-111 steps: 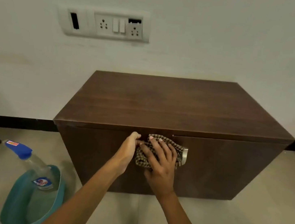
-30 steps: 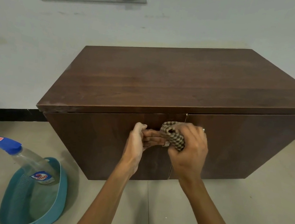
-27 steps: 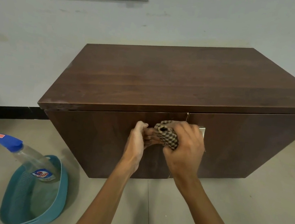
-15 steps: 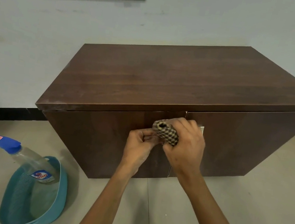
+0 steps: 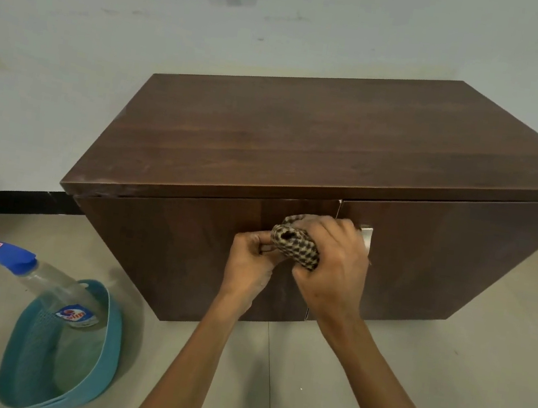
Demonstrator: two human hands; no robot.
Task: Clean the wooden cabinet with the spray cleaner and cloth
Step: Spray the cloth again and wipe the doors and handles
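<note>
Dark wood forms the cabinet (image 5: pixel 303 146), set against a wall. At the top centre of its front, where two doors meet, a bunched checked cloth (image 5: pixel 296 245) is gripped in the right hand (image 5: pixel 331 268), while a small handle is pinched by the left hand (image 5: pixel 249 260). The spray cleaner (image 5: pixel 42 279) is propped in a teal basket (image 5: pixel 109 347) left of the cabinet. A door could be tugged open if rubbing pulls outward.
</note>
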